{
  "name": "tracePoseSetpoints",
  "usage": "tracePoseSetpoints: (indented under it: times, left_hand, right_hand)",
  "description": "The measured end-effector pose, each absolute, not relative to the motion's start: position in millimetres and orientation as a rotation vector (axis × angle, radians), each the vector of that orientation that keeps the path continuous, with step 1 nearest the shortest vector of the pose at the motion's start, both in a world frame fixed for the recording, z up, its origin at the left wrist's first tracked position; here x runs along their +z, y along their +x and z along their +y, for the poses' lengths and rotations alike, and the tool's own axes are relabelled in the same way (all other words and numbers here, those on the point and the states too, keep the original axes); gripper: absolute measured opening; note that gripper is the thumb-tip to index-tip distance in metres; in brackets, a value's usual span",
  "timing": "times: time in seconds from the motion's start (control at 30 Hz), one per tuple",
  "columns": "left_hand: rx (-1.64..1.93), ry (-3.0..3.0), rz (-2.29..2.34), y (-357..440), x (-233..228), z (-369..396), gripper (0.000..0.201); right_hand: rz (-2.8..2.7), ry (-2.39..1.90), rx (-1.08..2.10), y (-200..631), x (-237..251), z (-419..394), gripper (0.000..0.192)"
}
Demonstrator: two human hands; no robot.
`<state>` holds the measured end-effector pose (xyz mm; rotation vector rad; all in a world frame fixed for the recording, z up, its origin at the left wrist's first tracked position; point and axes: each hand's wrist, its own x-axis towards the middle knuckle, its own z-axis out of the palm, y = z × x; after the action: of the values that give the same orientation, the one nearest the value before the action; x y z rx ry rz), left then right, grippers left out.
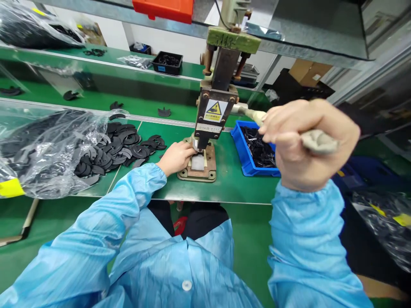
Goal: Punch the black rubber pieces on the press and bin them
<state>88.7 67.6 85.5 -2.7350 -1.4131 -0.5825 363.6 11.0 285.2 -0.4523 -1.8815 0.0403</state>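
Note:
A hand press (214, 107) stands on the green table (237, 184), with a yellow warning label on its ram and a white block on its base (198, 164). My right hand (308, 141) is shut on the press lever (317, 141), which runs from the press head out to the right. My left hand (176, 157) rests at the left of the base, fingertips right under the ram; whether they pinch a part is hidden. A pile of flat black curved parts (118, 147) lies left of the press.
A clear plastic bag (48, 149) of black parts spills onto the table at left. A blue bin (257, 149) with black pieces sits right of the press. Behind are more green shelves, a black tray (167, 62) and an orange box (163, 9) overhead.

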Motion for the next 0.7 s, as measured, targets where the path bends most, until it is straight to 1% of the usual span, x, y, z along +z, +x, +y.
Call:
tracePoseSetpoints:
  times: [0.07,0.1,0.23,0.33,0.43,0.57,0.7]
  left_hand:
    - [-0.596,-2.737,-1.414,89,84,67,0.038]
    - [-0.606,-2.737,-1.417,90,83,67,0.038]
    - [-0.643,-2.751,-1.411,91,81,66,0.037]
    - [-0.68,-2.796,-1.389,77,84,70,0.037]
    - [-0.69,-2.721,-1.531,44,90,74,0.037]
    - [-0.486,-2.676,-1.693,-6,93,69,0.036]
    - [-0.287,-2.839,-1.623,-23,83,56,0.047]
  right_hand:
    - [-1.862,-0.463,0.156,364,264,3,0.035]
    - [-1.849,-0.442,0.147,364,251,0,0.033]
    - [-1.788,-0.382,-0.022,359,197,-5,0.03]
    - [-1.722,-0.417,-0.071,356,173,-3,0.029]
    - [-1.673,-0.413,-0.098,353,167,0,0.028]
    - [-1.643,-0.416,-0.091,351,169,0,0.027]
    - [-1.627,-0.434,-0.084,350,167,-1,0.029]
